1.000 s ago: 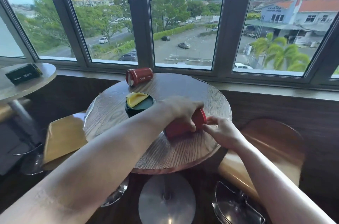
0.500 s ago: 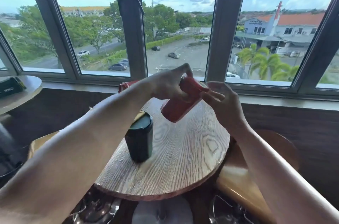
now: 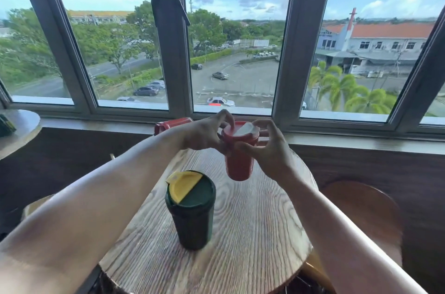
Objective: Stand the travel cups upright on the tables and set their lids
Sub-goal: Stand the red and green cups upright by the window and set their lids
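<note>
A red travel cup (image 3: 239, 163) stands upright at the far middle of the round wooden table (image 3: 252, 233). My left hand (image 3: 204, 136) grips its red lid rim from the left. My right hand (image 3: 269, 149) holds the cup's upper part from the right, fingers by the white flap on the lid. A dark green cup (image 3: 191, 214) stands upright nearer to me, its yellow lid flap (image 3: 181, 185) tilted up. A second red cup (image 3: 172, 124) lies on its side at the table's far edge, partly hidden behind my left arm.
A window sill (image 3: 361, 142) and window frames run behind the table. A second round table (image 3: 19, 132) stands at the far left with a dark green object at its edge. A wooden stool (image 3: 361, 216) sits to the right of the main table.
The red cup went from lying on the table, to lifted and tilted, to upright on the table. Both hands now sit at its lid. The camera view has tipped upward.
</note>
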Demonstrator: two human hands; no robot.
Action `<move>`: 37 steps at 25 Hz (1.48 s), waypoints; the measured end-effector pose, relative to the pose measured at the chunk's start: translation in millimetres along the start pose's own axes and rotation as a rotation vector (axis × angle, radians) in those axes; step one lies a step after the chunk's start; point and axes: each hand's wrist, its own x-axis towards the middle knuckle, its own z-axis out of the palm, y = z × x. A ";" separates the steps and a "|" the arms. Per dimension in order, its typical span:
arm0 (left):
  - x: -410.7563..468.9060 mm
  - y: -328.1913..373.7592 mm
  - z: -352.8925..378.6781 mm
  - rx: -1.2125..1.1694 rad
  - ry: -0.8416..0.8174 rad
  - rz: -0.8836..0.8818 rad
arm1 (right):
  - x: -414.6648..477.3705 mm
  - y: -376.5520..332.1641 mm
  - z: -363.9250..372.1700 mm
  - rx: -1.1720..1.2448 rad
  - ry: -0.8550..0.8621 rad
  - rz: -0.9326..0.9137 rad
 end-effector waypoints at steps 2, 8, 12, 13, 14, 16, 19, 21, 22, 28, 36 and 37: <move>4.2 -5.6 0.7 -0.006 -0.065 -0.031 | -1.1 7.5 5.8 -0.088 0.026 -0.025; 8.5 -17.5 9.6 -0.048 -0.147 -0.082 | -8.2 24.7 12.2 -0.125 -0.007 0.015; 4.6 -21.1 14.4 -0.076 -0.115 -0.078 | -10.0 31.9 9.9 -0.132 -0.015 0.010; 2.8 -21.1 14.2 -0.076 -0.111 -0.075 | -10.4 32.1 8.3 -0.139 -0.011 0.010; -0.1 -21.4 13.4 -0.069 -0.102 -0.072 | -11.3 31.6 6.7 -0.153 -0.002 0.008; -8.5 -21.6 8.5 -0.002 -0.052 -0.060 | -12.6 26.3 4.4 -0.181 0.033 0.000; -27.6 -17.1 -1.8 0.052 0.070 -0.044 | -11.8 16.6 0.7 -0.210 0.153 -0.044; -44.4 -9.1 -10.1 0.002 0.119 -0.054 | -12.4 7.7 -2.5 -0.224 0.243 -0.156; -53.4 -5.6 -14.0 -0.058 0.101 -0.071 | -13.7 1.0 -3.0 -0.201 0.238 -0.203; -108.4 -18.4 -19.5 -0.462 -0.307 -0.157 | -46.6 -24.5 7.6 -0.010 -0.545 -0.107; -144.2 -41.2 3.3 -0.591 -0.364 -0.065 | -59.6 -7.4 31.6 0.289 -0.736 0.086; -145.0 -41.7 3.8 -0.564 -0.307 -0.062 | -58.1 -7.9 31.0 0.306 -0.736 0.084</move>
